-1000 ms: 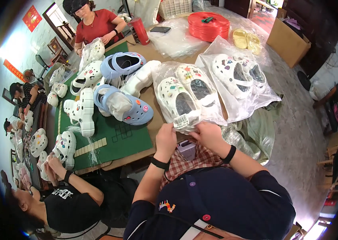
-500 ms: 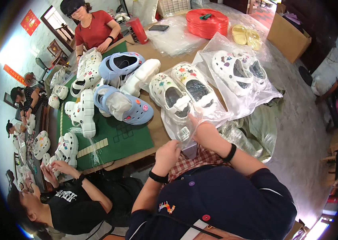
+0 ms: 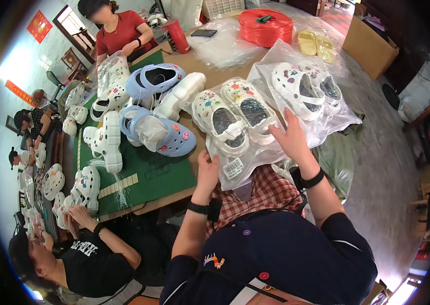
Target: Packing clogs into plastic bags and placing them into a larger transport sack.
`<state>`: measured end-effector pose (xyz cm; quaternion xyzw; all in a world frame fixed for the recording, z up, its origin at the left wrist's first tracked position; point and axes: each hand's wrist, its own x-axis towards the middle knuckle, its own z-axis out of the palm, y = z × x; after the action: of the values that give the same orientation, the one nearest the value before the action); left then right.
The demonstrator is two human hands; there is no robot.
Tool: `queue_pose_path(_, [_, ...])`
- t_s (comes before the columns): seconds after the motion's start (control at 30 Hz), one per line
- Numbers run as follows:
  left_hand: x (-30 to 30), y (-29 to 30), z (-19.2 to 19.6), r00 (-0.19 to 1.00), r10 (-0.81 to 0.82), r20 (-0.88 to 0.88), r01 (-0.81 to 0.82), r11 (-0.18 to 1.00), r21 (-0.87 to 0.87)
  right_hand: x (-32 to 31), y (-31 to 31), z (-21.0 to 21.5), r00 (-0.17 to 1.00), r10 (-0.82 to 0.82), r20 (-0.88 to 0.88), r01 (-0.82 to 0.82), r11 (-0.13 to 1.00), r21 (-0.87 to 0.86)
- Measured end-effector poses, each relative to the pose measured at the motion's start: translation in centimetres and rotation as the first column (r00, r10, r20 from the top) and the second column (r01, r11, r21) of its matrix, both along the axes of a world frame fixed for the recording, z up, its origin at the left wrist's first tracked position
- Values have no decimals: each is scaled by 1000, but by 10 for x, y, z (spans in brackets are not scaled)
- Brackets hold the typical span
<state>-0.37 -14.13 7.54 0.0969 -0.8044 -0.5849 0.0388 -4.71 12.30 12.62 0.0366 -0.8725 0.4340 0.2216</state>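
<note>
A clear plastic bag [image 3: 258, 160] with a pale barcode label [image 3: 233, 168] lies at the table's near edge. Inside is a pair of white clogs [image 3: 222, 121] with colourful charms and dark insides. My right hand [image 3: 294, 142] is open over the bag's right side, fingers spread beside the heel of the right clog. At the bag's left edge my left hand [image 3: 206, 175] is raised, its thumb and finger apart with nothing seen between them; whether it touches the plastic I cannot tell. Further right lies another bagged pair of white clogs [image 3: 296, 91].
Blue clogs [image 3: 161, 134] and more white clogs [image 3: 107, 142] crowd the green mat [image 3: 169, 175] on the left. Behind are a red tape roll [image 3: 265, 28], a phone [image 3: 204, 33], a red cup [image 3: 176, 38] and yellow shoes [image 3: 316, 44]. Co-workers sit at left and far left.
Both hands have let go of the bag's near end, which now lies flatter with its label turned. My right hand has moved right and away from me, opening; my left has shifted slightly away.
</note>
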Motion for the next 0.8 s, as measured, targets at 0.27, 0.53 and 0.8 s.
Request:
queue_pose_path(0.27, [-24,24,-47,984,-49,-172,79,982,172,-7,-32,-33,944,-10,331,-14,998,69])
queue_pose_path(0.53, [33,-4,-25,976,-218,-16,218,976,19,48,5,-49,849,303,433,-253,952,-170])
queue_pose_path(0.8, [52,-13,-19,963,-267,-22,267,964,-1,79,-4,-103,761,398,512,46,754,-655])
